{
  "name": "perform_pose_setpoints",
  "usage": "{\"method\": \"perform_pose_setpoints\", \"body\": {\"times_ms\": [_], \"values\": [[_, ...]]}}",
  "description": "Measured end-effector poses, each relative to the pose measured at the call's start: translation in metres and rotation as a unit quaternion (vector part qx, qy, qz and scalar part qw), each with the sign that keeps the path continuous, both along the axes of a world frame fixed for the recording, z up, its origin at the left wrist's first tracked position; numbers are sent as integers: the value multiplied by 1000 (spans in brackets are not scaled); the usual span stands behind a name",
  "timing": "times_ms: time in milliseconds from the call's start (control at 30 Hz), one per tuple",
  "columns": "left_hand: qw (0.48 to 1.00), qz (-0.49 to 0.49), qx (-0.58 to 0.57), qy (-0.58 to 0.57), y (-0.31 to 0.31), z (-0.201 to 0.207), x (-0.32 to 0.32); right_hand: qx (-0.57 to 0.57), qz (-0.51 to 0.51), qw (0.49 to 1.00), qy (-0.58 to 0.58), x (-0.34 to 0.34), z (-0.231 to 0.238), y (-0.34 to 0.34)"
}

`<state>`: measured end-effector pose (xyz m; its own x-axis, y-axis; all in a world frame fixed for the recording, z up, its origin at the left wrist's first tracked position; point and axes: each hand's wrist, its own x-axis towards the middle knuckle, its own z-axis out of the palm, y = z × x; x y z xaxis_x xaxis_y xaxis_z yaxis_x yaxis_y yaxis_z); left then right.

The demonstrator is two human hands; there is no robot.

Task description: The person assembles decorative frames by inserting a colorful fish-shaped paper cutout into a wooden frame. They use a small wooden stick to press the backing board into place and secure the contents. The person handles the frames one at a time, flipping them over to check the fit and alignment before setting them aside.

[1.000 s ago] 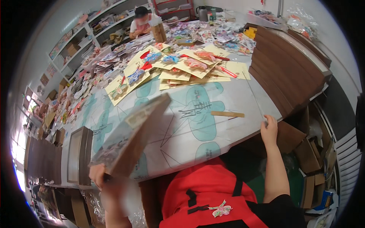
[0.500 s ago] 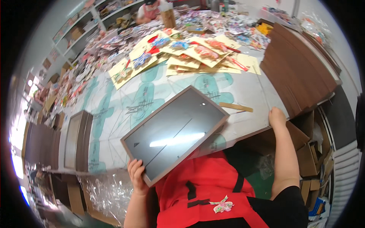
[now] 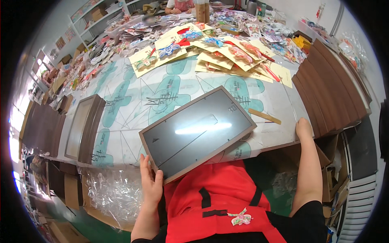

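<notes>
A brown-rimmed picture frame [image 3: 194,141] with a dark, glossy face lies slantwise at the table's front edge, its near side overhanging toward my red apron. My left hand [image 3: 151,182] is against its lower left corner, fingers stretched along the outer edge and the thumb apart. At the table's right front, my right hand [image 3: 304,128] rests with curled fingers; whatever they may hold is hidden. Just beyond the frame's right corner lies a thin wooden strip [image 3: 264,116].
Cream cards [image 3: 219,60] with colourful butterfly-like ornaments are piled farther back. Brown panels [image 3: 332,89] stand stacked at the right, more frames [image 3: 84,127] at the left. Clear plastic wrapping [image 3: 113,194] fills a box below. Another person [image 3: 180,6] sits at the far side.
My left hand's fingers have loosened from the frame's corner and straightened along its edge. The whole view has shifted slightly; my right hand stays at the table's right edge.
</notes>
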<state>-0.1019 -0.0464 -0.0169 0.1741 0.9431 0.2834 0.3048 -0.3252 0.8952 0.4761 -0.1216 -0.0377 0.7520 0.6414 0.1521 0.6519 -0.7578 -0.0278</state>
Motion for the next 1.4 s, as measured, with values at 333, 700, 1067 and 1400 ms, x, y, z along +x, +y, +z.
{"method": "perform_pose_setpoints", "body": {"times_ms": [333, 700, 1067, 1400], "values": [[993, -110, -28, -2, 59, -7, 2, 103, 31, 994, 27, 2, 13, -14], [913, -38, 218, 342, 56, 8, 58, 473, 126, 777, 395, -149, 65, -3], [911, -120, 197, 341, 52, 22, 50, 279, 419, 667, 549, -312, 48, 51], [908, -105, 189, 358, 49, 20, 51, 251, 471, 719, 445, -324, 46, 54]]}}
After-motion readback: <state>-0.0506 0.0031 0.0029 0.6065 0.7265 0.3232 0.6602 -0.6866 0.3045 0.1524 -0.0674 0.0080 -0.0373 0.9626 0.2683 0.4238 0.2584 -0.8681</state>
